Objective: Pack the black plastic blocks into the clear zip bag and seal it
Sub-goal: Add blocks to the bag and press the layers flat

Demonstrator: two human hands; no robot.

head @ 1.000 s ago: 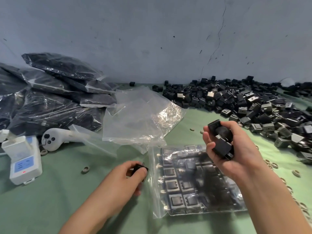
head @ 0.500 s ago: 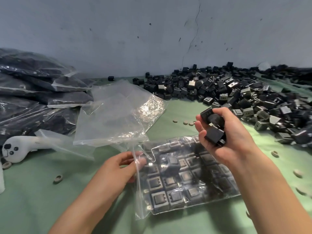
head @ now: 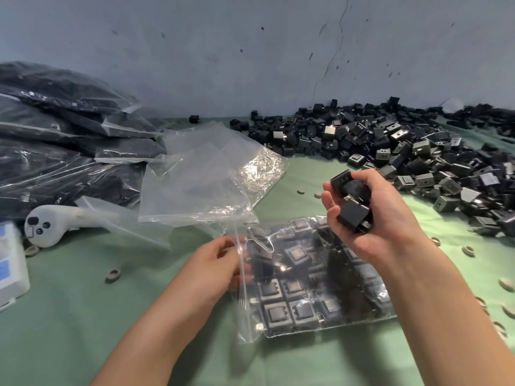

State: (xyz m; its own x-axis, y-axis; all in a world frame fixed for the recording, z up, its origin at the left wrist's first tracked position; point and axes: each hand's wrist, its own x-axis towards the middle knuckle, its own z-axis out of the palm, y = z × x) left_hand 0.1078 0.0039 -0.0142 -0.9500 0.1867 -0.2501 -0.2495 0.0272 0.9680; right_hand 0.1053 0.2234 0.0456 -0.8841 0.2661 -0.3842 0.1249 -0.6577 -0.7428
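Observation:
A clear zip bag lies flat on the green table, partly filled with black plastic blocks laid in rows. My left hand pinches the bag's open left edge and lifts it a little. My right hand hovers above the bag's far right part and grips a few black blocks in its curled fingers. A big loose heap of black blocks covers the table at the back right.
Empty clear bags lie crumpled behind the left hand. Filled, sealed bags are stacked at the left. A white controller and a white box sit at the far left. Small rings dot the green cloth.
My left hand has put its single block into the bag and now pinches the bag's open edge, lifting it. My right hand keeps its blocks, almost still. The camera turned slightly.

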